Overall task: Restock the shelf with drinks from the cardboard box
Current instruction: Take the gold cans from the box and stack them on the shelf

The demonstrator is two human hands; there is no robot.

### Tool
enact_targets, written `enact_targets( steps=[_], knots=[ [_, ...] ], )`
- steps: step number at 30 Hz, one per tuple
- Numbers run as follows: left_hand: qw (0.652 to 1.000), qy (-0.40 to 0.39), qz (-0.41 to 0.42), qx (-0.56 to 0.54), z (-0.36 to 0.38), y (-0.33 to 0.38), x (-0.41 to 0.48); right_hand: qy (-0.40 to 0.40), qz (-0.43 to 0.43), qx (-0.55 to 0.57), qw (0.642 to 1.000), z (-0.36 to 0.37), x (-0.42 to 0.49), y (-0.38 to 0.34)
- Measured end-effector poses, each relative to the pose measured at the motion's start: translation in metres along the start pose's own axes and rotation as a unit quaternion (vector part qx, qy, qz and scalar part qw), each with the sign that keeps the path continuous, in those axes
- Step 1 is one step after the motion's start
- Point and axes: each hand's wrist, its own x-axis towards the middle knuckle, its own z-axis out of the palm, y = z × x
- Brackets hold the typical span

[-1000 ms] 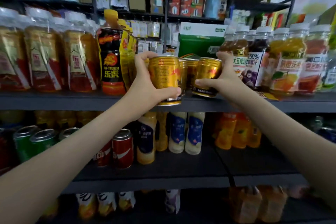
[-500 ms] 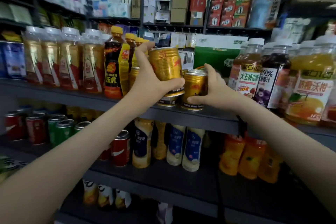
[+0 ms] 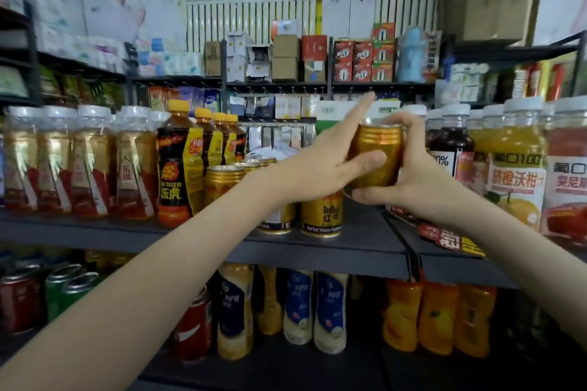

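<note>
Plainly, the shelved can (image 3: 321,214) reads Red Bull.

Cans (image 3: 320,216) on shelf (image 3: 368,241), bottles (image 3: 85,165) flanking (left — right)
</note>
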Motion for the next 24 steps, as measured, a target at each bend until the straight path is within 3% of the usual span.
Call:
enact_targets(
  steps=[3, 6, 13, 21, 24],
  knots=[
    [0.967, -0.051, 0.019, 0.251, -0.012, -0.03, -0.002, 0.035, 0.047, -0.061, 0.996, 0.003, -0.003, 0.019],
    [0.933, -0.119, 0.004, 0.34, -0.018, -0.055, -0.009, 0.044, 0.103, -0.047, 0.993, 0.006, 0.001, 0.044],
    [0.934, -0.066, 0.035, 0.35, -0.009, -0.075, -0.022, -0.048, 0.159, -0.134, 0.977, 0.011, 0.019, 0.067],
    [0.951, -0.092, 0.013, 0.295, -0.021, -0.081, -0.018, -0.211, 0.197, -0.194, 0.938, -0.02, 0.051, 0.041],
    [0.964, -0.113, -0.023, 0.241, -0.024, -0.083, -0.017, -0.193, 0.19, -0.204, 0.941, -0.02, 0.056, 0.043]
  ],
)
